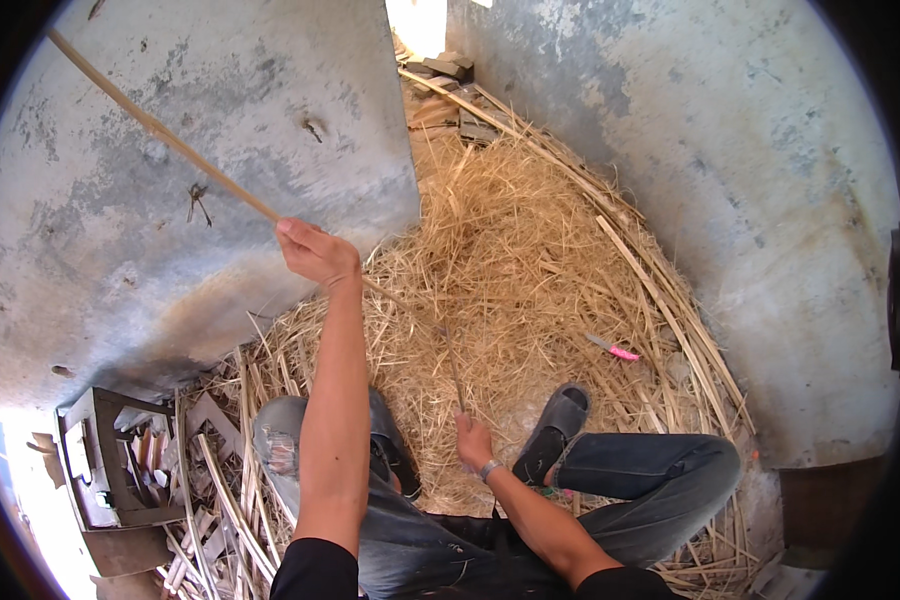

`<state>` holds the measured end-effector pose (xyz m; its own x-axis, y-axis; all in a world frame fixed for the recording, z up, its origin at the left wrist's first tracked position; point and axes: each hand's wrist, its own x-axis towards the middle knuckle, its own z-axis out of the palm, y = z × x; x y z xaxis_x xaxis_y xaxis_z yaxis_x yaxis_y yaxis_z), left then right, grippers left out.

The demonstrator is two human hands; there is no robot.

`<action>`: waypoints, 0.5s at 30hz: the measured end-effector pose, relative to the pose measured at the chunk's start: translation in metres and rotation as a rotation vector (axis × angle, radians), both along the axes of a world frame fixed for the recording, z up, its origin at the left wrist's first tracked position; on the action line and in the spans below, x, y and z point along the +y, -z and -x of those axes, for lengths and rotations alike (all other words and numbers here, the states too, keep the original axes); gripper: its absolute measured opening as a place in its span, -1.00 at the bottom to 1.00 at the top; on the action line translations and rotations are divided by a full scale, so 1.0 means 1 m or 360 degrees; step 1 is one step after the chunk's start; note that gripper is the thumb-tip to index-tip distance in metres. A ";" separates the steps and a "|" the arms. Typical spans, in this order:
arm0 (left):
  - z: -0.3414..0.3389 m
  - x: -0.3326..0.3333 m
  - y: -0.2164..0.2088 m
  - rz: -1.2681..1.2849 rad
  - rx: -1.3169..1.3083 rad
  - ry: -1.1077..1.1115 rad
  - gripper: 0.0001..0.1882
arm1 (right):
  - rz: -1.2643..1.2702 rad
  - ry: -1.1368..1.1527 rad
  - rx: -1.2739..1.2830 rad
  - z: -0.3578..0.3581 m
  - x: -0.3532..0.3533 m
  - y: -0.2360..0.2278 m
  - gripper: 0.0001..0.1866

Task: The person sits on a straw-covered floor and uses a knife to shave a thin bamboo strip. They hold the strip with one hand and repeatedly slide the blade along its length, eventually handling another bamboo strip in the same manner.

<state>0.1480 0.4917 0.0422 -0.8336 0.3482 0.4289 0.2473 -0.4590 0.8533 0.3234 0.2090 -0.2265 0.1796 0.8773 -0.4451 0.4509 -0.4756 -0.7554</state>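
Left hand [318, 253] is pinching a long strip [150, 122], right hand [474, 443] a thin stick [454, 370]; loose grip might scrape the wall [300, 60] tbh.

The left hand [317, 250] held a long stick [170, 138], the right hand [473, 442] gripped something thin [455, 368], and a pink-handled knife [624, 353] lay on straw [505, 240].

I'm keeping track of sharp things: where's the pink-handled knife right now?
In the head view, the pink-handled knife lies right of centre on the straw, above and to the right of the right foot's dark slipper.
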 end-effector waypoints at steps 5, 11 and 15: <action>0.003 0.000 0.005 -0.0054 -0.0027 0.0040 -0.44 | 0.0383 0.0235 0.0300 -0.019 0.002 0.033 -0.40; 0.005 -0.009 0.011 -0.0219 -0.0109 0.0537 -0.55 | 0.0420 0.0500 0.0717 -0.014 0.030 -0.043 -0.41; -0.014 -0.010 0.001 -0.0205 0.0092 0.0794 -0.59 | -0.0074 0.0472 0.0951 0.002 0.051 -0.141 -0.50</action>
<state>0.1622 0.4814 0.0408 -0.5535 0.6385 0.5348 0.0166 -0.6335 0.7735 0.3219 0.2601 -0.0857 0.1504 0.8493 -0.5060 -0.1965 -0.4760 -0.8572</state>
